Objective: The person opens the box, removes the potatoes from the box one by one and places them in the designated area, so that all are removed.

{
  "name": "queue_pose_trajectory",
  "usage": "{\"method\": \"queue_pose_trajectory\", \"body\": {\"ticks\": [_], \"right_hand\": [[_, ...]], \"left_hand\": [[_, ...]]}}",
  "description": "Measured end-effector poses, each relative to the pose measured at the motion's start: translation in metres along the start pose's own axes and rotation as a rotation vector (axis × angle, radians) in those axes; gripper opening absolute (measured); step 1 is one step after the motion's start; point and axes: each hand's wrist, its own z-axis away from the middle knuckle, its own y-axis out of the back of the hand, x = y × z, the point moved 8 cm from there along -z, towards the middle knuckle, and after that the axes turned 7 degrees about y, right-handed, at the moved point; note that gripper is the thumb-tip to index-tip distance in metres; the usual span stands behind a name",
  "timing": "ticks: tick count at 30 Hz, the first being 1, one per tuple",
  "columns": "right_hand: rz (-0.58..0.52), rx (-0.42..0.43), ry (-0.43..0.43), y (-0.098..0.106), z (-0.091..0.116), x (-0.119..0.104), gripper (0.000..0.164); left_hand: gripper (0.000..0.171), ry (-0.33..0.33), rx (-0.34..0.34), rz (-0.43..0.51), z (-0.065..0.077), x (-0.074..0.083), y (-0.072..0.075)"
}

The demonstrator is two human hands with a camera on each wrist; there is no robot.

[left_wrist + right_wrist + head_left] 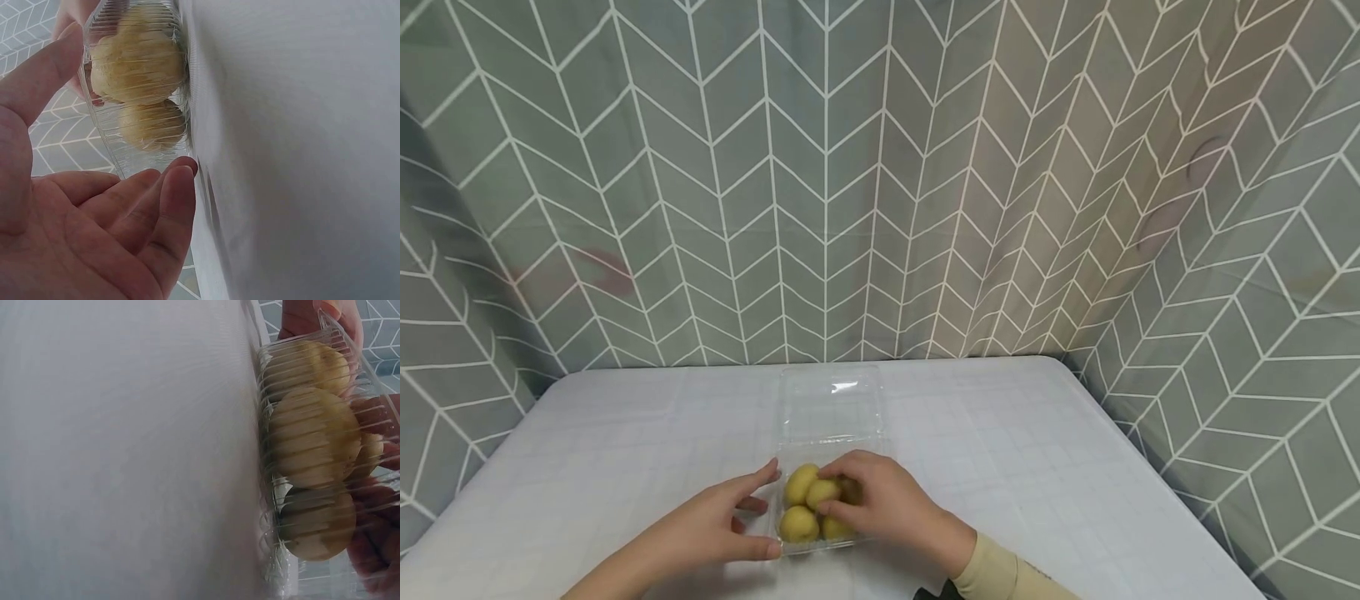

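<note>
Several small yellow potatoes [799, 524] lie in a clear ribbed plastic box [780, 546] near the table's front. My right hand [898, 504] reaches in from the right, thumb and fingers pinching a potato [823, 495] on top of the others. Through the box wall in the right wrist view, its fingers [372, 547] show beside that potato [369, 456]. My left hand [700, 521] stands at the box's left side, fingers spread. Its thumb tip is right at the near left corner. In the left wrist view the left palm [75, 244] holds nothing.
The box's clear lid [831, 412] is folded back toward the far table edge. White cloth covers the table [1000, 442]. Grey curtains [850, 183] with white chevron lines hang behind and at both sides. A small black object [942, 592] shows below the right sleeve.
</note>
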Motion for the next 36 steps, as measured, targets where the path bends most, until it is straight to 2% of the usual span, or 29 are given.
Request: {"method": "queue_pose_trajectory", "body": {"ticks": [6, 10, 13, 20, 23, 31, 36], "right_hand": [[0.05, -0.027, 0.001, -0.001, -0.002, -0.002, 0.037], [0.043, -0.035, -0.001, -0.002, -0.004, -0.002, 0.037], [-0.009, -0.015, -0.012, 0.0, -0.004, -0.001, 0.035], [-0.133, 0.133, -0.057, 0.012, -0.004, 0.008, 0.039], [-0.183, 0.167, -0.093, 0.015, -0.003, 0.011, 0.041], [-0.315, 0.189, -0.25, 0.028, 0.005, 0.026, 0.035], [-0.354, 0.168, -0.26, 0.042, 0.006, 0.036, 0.035]], "left_hand": [[0.1, 0.014, 0.015, -0.025, -0.001, 0.0, 0.003], [0.099, 0.025, 0.008, -0.018, -0.001, 0.001, 0.004], [0.099, 0.018, 0.003, -0.011, -0.001, 0.002, 0.005], [0.1, 0.03, 0.012, -0.016, -0.002, 0.002, 0.007], [0.101, 0.028, 0.017, -0.018, -0.002, 0.002, 0.007], [0.102, -0.011, 0.02, -0.003, 0.0, 0.0, 0.002], [0.102, -0.02, 0.031, -0.021, 0.001, -0.002, 0.001]]}}
